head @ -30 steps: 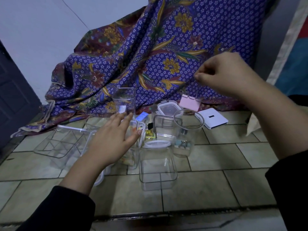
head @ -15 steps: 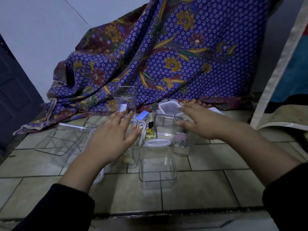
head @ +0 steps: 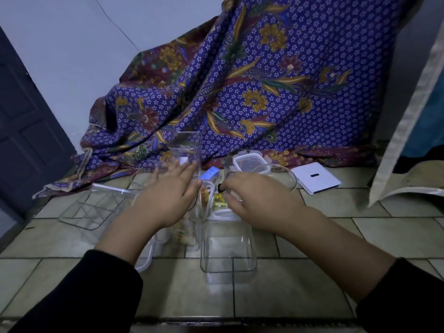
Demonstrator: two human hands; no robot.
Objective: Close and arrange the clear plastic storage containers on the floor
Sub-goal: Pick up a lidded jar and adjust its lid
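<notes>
Several clear plastic containers stand clustered on the tiled floor. My left hand (head: 168, 200) lies flat with fingers spread on a container holding coloured items (head: 187, 234). My right hand (head: 262, 200) rests with fingers curled down at the white lid (head: 219, 215) of the front square container (head: 228, 253); what the fingertips touch is hidden. Behind stand a tall open square container (head: 185, 147), a box with a snap lid (head: 249, 162) and a round jar (head: 286, 176). A divided clear tray (head: 93, 210) lies at the left.
A white flat box (head: 317, 177) lies on the tiles at the right. A small blue box (head: 211, 175) sits among the containers. Purple batik cloth (head: 264, 87) drapes behind. A dark door (head: 26, 131) stands at the left, and a step edge (head: 216, 320) runs along the front.
My right hand came down from the upper right and moved left onto the front container's lid. My left hand has barely shifted.
</notes>
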